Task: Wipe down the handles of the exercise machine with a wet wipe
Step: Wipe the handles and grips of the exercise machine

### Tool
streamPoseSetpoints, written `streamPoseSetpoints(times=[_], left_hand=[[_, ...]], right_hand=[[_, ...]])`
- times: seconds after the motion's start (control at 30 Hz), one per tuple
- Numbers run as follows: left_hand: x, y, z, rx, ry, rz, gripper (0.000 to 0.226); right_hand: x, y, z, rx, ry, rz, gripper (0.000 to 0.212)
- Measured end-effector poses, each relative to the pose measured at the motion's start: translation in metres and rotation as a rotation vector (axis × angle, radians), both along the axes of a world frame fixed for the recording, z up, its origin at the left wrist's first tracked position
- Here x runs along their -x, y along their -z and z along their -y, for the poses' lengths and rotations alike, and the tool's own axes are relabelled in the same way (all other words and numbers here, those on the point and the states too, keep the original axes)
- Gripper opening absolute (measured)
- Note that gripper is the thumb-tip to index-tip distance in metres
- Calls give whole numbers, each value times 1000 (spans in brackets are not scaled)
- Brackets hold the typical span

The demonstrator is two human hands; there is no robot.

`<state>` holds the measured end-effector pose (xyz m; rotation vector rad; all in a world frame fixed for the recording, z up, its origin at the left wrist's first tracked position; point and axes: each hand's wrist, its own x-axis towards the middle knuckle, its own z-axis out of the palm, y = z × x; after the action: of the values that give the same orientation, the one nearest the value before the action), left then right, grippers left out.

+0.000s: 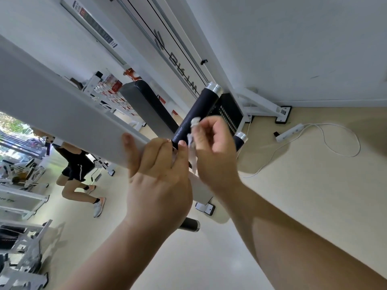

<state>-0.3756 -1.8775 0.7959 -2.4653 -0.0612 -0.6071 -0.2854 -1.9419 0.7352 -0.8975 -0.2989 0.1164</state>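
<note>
A black handle [196, 111] with a silver end cap sticks out from the white bar [52, 105] of the exercise machine at centre frame. My right hand [213, 149] pinches a small white wet wipe [193, 130] against the lower part of this handle. My left hand [159, 181] rests on the white bar just below the handle's base, fingers curled over its edge. A second black handle [239, 141] shows partly behind my right hand. A third black handle [189, 225] pokes out under my left wrist.
The machine's black weight stack [228, 116] and white frame stand behind the handles by the wall. A white power strip [290, 132] with a looping cord lies on the beige floor at right. At left a person [77, 170] in black shorts stands among other white machines.
</note>
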Motion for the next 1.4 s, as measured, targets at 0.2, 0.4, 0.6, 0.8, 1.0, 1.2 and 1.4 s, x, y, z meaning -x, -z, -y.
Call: streamPoseSetpoints(times=[0.2, 0.4, 0.6, 0.8, 1.0, 1.2, 1.4], left_hand=[[0, 3, 1, 16, 14, 11, 40], [4, 3, -6, 66, 44, -15, 35], [0, 4, -5, 59, 57, -2, 36], [5, 6, -9, 54, 69, -5, 45], [0, 6, -5, -9, 58, 57, 34], [3, 5, -7, -7, 35, 45, 34], [-3, 6, -5, 4, 18, 34, 37]], right_hand=[[-37, -7, 3, 139, 348, 95, 4], [-8, 3, 7, 405, 256, 389, 8], [-44, -16, 15, 431, 481, 333, 12], [-21, -4, 12, 549, 345, 659, 17], [-53, -22, 23, 547, 531, 438, 18], [-28, -7, 14, 612, 344, 749, 15], [-53, -23, 19, 615, 477, 537, 17]])
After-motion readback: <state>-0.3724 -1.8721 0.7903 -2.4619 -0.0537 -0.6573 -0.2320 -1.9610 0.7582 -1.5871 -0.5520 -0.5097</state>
